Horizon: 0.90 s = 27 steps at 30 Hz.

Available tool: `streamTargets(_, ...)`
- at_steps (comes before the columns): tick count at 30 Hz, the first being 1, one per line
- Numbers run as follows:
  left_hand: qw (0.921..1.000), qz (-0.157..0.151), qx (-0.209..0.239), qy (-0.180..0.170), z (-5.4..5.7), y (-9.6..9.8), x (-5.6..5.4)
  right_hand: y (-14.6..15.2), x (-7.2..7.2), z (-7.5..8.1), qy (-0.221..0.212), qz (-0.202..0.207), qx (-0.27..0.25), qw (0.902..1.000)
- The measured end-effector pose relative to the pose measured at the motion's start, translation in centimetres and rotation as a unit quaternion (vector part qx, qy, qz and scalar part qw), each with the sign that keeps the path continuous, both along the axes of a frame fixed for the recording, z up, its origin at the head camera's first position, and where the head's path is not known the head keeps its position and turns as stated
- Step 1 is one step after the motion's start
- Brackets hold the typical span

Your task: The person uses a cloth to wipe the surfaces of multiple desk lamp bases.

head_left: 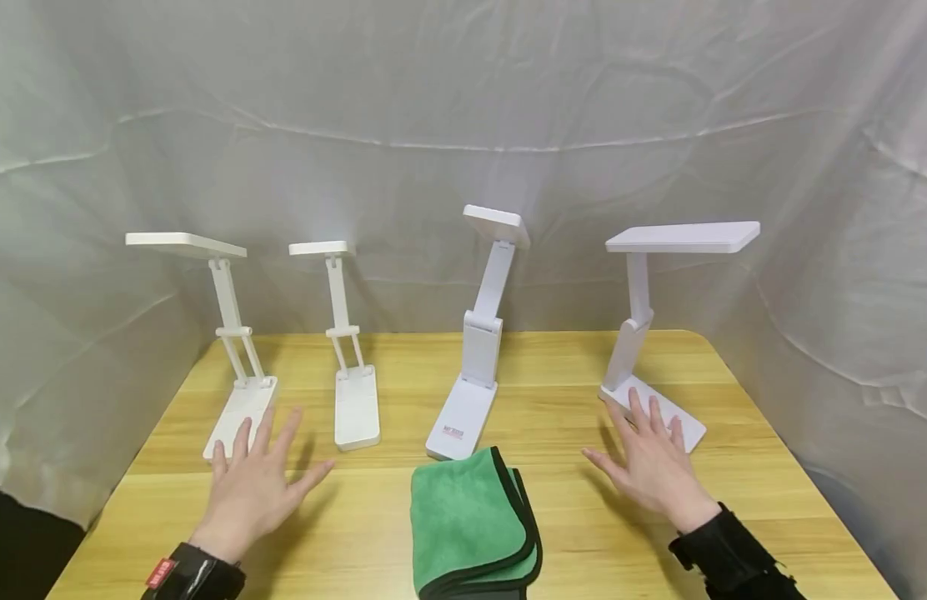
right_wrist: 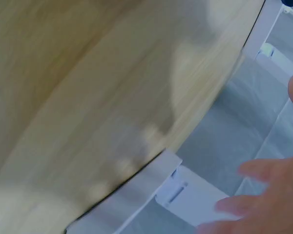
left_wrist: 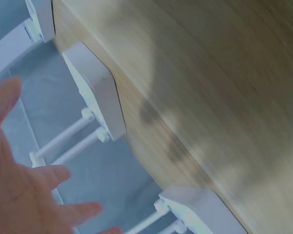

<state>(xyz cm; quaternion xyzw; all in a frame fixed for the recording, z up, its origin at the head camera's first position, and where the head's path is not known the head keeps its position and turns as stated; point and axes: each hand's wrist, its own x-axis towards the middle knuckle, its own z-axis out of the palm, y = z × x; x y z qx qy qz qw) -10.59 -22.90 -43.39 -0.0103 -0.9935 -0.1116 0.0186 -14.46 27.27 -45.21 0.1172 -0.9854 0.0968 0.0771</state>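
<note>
My left hand (head_left: 255, 490) hovers over the table with fingers spread, just in front of the far-left white folding desk lamp (head_left: 238, 417). On the right, my other hand (head_left: 653, 462) is also spread and holds nothing; its fingertips overlap the base of the far-right white desk lamp (head_left: 662, 408) in the head view, and whether they touch cannot be told. Between the hands lies a folded green cloth (head_left: 467, 517) with black edging. In the left wrist view, the left hand (left_wrist: 24, 195) shows beside two lamp bases. The right wrist view shows the right hand (right_wrist: 271, 195) near a lamp base (right_wrist: 127, 195).
Two more white desk lamps stand between the outer ones: a slim one (head_left: 357, 408) left of centre and a wider one (head_left: 463, 417) behind the cloth. All four arms are unfolded. The wooden table (head_left: 358, 517) backs onto a pale fabric curtain (head_left: 403, 167), which also hangs at both sides.
</note>
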Motion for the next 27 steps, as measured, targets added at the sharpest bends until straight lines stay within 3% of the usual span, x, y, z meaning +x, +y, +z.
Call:
streamTargets(3, 0.9991, -0.027, 0.011, 0.03, 0.1, 0.8, -0.1, -0.9, 0.0, -0.2, 0.06, 0.074, -0.026, 0.9951)
streamTargets(6, 0.9947, -0.071, 0.024, 0.07, 0.1, 2.0, -0.4, -2.4, 0.2, -0.4, 0.107, 0.157, -0.052, 0.9805)
streamTargets(8, 0.9896, -0.109, 0.032, 0.089, 0.1, 3.0, -0.5, -3.8, 0.6, -0.3, 0.113, 0.205, -0.062, 0.9703)
streamTargets(11, 0.9792, -0.174, 0.038, 0.097, -0.1, 4.8, -0.5, -6.2, 1.4, 0.1, 0.085, 0.278, -0.066, 0.9546)
streamTargets(15, 0.9626, -0.258, 0.036, 0.076, -0.6, 7.2, -0.1, -9.2, 2.7, 0.4, 0.011, 0.365, -0.045, 0.9298)
streamTargets(18, 0.9505, -0.302, 0.032, 0.068, -0.8, 8.7, -0.1, -10.8, 3.4, 0.1, -0.035, 0.402, -0.011, 0.9149)
streamTargets(21, 0.9435, -0.323, 0.03, 0.066, -0.9, 9.6, -0.1, -11.7, 3.8, -0.4, -0.053, 0.418, 0.027, 0.9064)
streamTargets(27, 0.944, -0.324, 0.035, 0.055, -1.4, 10.1, -0.1, -12.6, 4.5, -0.9, -0.036, 0.414, 0.081, 0.9062)
